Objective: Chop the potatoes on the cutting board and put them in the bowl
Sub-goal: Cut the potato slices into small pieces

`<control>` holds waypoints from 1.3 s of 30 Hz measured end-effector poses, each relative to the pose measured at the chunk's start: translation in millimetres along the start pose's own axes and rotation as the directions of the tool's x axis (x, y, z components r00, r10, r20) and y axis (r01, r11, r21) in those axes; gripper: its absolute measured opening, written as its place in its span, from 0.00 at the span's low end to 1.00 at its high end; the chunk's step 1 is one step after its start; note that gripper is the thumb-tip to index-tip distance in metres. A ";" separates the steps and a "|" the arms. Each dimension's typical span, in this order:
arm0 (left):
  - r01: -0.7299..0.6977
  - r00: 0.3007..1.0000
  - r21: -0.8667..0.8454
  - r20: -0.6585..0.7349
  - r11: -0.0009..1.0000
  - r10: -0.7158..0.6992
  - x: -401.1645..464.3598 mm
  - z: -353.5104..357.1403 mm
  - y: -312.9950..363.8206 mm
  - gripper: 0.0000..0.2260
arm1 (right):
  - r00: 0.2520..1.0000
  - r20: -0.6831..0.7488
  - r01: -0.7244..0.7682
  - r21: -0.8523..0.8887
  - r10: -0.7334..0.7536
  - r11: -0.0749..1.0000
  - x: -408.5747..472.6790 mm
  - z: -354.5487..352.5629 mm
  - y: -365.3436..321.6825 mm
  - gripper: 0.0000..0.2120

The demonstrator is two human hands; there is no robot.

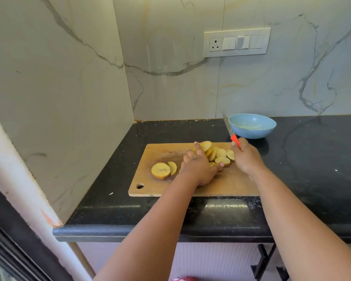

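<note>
— Where are the potatoes?

— Sliced, piled on the cutting board [227, 185] towards its far right corner: the potato slices [221, 154] lie between the two hands. Two more pieces [163, 170] sit apart, nearer the left edge.

— And the hands?

— The left hand [199, 168] is spread open, palm down, against the pile's left side. The right hand [245, 159] is closed round the knife [231, 132], blade pointing up and away.

— The bowl?

— The bowl [251, 126] stands on the counter [312, 159] just past that far right corner, apparently empty. So the pile goes away and rightward; the right hand is nearer.
</note>
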State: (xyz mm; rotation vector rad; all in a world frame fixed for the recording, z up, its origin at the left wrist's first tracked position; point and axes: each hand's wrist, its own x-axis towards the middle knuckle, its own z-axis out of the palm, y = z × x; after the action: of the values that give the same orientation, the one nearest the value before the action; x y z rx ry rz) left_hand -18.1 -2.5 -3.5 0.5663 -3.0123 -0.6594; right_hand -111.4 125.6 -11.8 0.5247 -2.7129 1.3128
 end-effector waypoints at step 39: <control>-0.061 0.998 0.191 0.035 0.980 0.055 -9.4 -65.0 -89.0 0.20 | 0.986 -0.081 0.148 0.013 -0.146 0.989 -13.0 -1.6 2.7 0.12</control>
State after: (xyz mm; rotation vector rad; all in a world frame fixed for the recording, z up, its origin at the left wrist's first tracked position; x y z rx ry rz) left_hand 26.8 -100.7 20.3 0.4743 -3.1275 -0.3801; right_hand -100.2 131.9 -15.7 0.6461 -2.5459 1.2944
